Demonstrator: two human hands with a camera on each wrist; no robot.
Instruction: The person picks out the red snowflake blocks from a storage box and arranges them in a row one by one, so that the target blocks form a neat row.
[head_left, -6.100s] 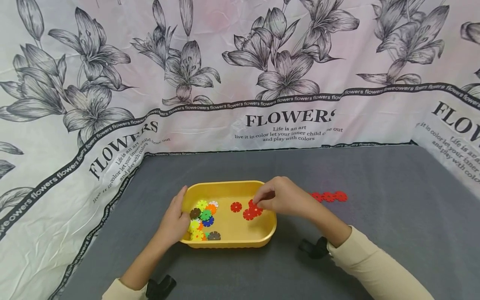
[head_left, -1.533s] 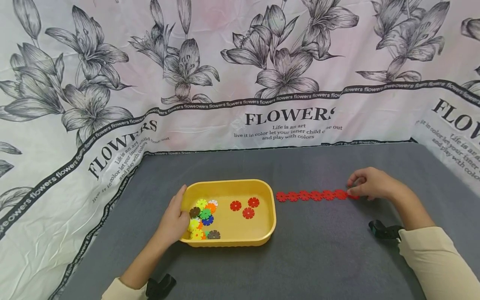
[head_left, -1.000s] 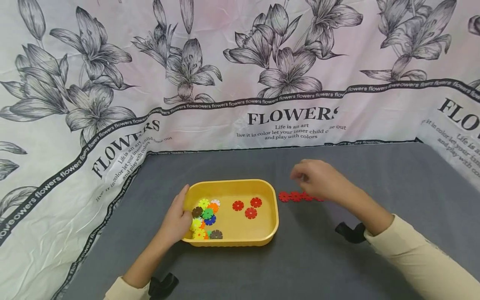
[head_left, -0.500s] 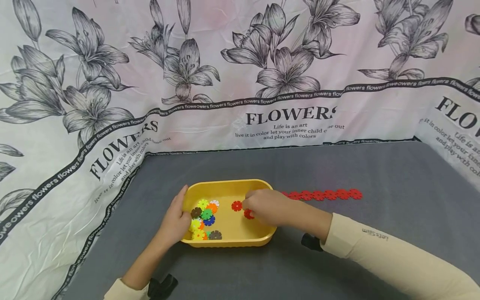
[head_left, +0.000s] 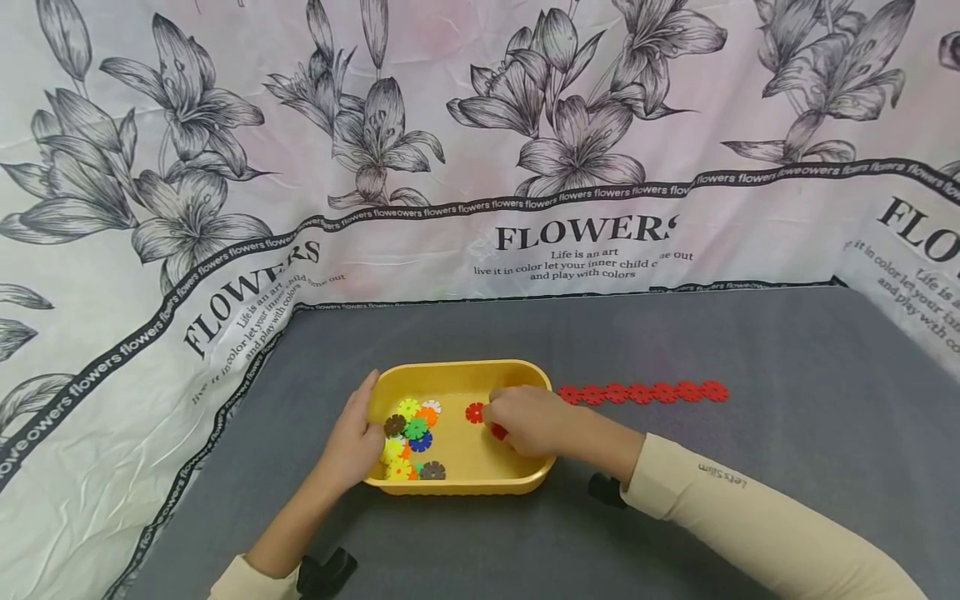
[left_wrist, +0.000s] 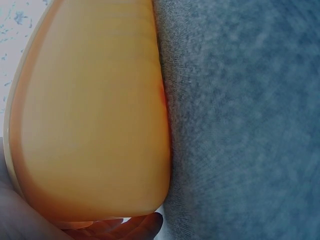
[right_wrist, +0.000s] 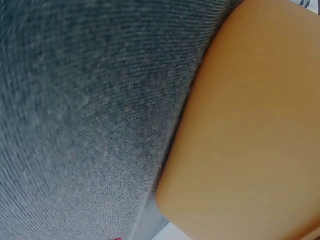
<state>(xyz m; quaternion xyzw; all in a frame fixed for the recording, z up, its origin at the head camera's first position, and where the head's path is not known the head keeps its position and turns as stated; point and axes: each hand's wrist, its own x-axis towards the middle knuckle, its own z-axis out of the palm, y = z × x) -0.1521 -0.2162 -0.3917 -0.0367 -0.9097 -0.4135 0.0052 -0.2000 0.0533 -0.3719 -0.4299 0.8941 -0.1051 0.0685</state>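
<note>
A yellow plastic tray (head_left: 457,486) holds flower-shaped notched discs. My left hand (head_left: 351,440) grips its left rim, thumb on the near side and fingers along the outer wall; in the left wrist view the tray's wall (left_wrist: 95,110) fills much of the picture. My right hand (head_left: 534,419) reaches into the tray's right part with curled fingers over the red discs. One red disc (head_left: 474,412) shows beside the fingers and another (head_left: 498,432) peeks out under them. The fingertips are hidden, so a pinch is not visible. To the right lies a row of red discs (head_left: 640,393).
Several mixed-colour discs (head_left: 416,428) pile up in the tray's left part. A grey cloth (head_left: 750,467) covers the table. Behind it hangs a white flower-printed cloth (head_left: 585,275). Black straps (head_left: 326,573) sit at the wrists.
Compared with 6.1 seconds ago, the red row reaches farther right and the tray shows fewer red discs. My right hand left the row's right end and moved left into the tray. My left hand stayed.
</note>
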